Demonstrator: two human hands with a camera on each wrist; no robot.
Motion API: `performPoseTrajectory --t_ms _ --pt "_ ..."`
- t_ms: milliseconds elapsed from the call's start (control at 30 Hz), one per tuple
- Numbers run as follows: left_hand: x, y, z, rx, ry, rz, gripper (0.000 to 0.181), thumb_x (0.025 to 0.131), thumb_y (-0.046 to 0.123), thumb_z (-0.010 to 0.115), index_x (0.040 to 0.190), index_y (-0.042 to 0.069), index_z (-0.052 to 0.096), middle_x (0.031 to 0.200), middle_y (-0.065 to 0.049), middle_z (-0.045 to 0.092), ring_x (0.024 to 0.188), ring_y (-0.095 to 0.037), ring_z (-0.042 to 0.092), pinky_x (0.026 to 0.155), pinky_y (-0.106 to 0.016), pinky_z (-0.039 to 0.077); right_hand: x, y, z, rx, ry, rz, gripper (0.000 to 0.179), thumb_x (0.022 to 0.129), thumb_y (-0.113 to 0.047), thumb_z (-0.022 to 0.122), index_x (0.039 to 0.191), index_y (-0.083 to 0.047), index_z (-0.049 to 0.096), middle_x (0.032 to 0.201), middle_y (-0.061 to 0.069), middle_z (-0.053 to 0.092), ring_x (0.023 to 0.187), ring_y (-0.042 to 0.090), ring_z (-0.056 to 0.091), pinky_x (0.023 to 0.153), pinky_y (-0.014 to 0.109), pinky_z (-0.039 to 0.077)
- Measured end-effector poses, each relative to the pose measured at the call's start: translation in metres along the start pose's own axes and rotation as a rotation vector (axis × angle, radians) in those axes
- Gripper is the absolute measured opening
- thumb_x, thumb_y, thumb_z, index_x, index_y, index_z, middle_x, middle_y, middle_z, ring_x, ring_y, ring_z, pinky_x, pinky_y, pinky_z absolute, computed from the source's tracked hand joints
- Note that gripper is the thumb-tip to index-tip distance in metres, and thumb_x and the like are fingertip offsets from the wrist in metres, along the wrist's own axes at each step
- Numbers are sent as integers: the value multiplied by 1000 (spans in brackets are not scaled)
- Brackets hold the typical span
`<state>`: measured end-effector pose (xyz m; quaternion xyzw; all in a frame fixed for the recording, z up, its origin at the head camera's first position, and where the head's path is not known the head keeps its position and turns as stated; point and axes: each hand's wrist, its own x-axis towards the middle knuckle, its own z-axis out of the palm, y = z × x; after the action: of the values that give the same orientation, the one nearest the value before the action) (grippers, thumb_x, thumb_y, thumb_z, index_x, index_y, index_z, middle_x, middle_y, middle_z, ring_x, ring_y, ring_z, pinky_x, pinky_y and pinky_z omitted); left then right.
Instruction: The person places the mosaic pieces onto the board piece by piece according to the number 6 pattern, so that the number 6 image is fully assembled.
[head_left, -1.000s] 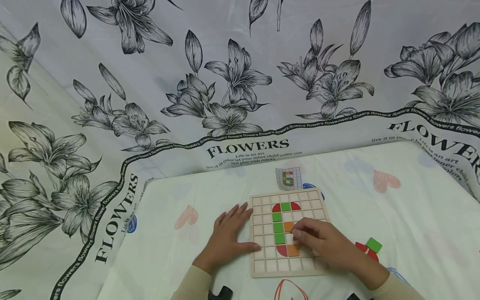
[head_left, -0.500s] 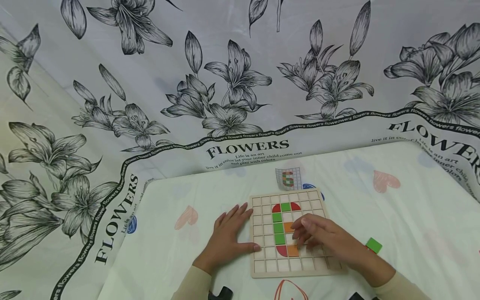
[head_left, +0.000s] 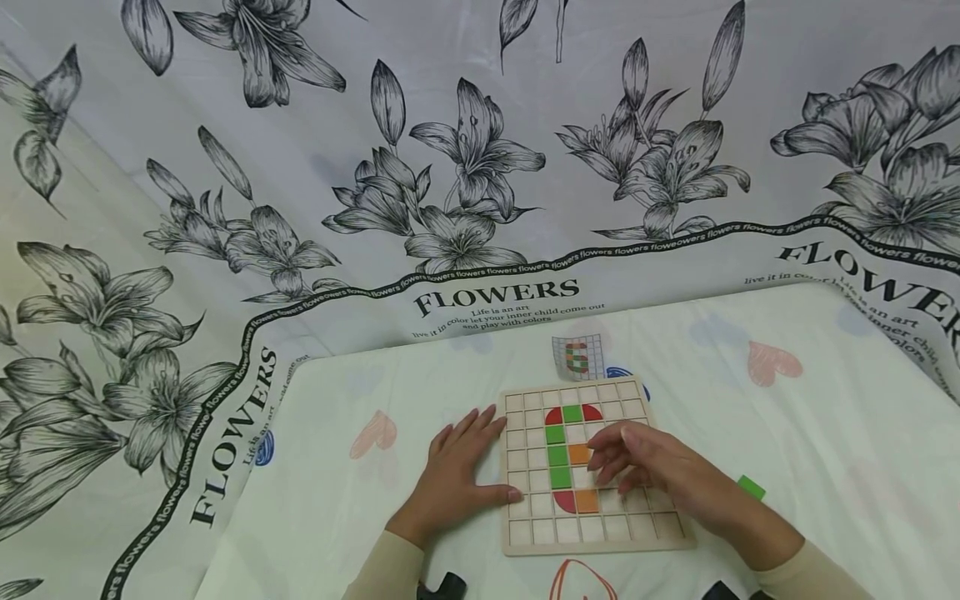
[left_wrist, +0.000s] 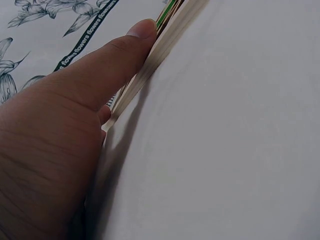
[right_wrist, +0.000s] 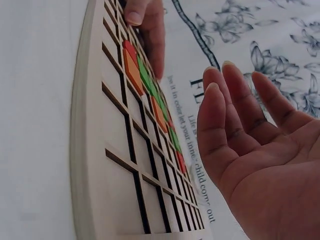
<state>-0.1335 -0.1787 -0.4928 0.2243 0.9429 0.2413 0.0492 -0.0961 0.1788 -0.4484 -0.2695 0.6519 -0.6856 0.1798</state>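
A square wooden grid board [head_left: 525, 529] lies on the table. Set in its cells are green tiles [head_left: 559, 477], orange tiles [head_left: 587, 501] and red rounded pieces [head_left: 565, 501], forming part of a figure. My left hand [head_left: 453, 475] lies along the board's left side with fingers spread; its thumb touches the board edge [left_wrist: 145, 75] in the left wrist view. Over the board's right half hovers my right hand [head_left: 667, 471], fingertips near the middle orange tile [head_left: 579, 454]. Seen in the right wrist view, its fingers [right_wrist: 245, 105] are loosely bent and apart, holding nothing.
Behind the board lies a small gridded paper card [head_left: 577, 358] printed with a coloured figure. A loose green tile [head_left: 752, 487] shows beyond my right forearm. Black objects [head_left: 442, 587] sit at the near edge of view. A flower-printed curtain [head_left: 465, 167] stands behind the table.
My right hand has loosened from a pinch-like pose and shifted slightly right. Its forearm now covers the red pieces beside the loose green tile. My left hand has stayed put.
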Motion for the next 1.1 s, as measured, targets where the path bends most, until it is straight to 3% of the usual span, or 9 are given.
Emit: performPoseTrajectory --t_ms 367,1100 --pt "0 0 0 12 1 -6 109 82 86 72 170 31 41 177 14 26 164 -14 14 127 -55 7 -5 -10 -6 -21 13 -71 47 121 -17 20 142 10 53 130 30 61 112 35 67 92 37 58" --pt "0 1 0 0 2 -5 109 81 87 72 170 32 41 177 13 26 164 -14 14 127 -55 6 -22 -22 -26 -116 83 -41 47 120 -18 23 147 4 54 133 27 62 117 35 67 97 37 57"
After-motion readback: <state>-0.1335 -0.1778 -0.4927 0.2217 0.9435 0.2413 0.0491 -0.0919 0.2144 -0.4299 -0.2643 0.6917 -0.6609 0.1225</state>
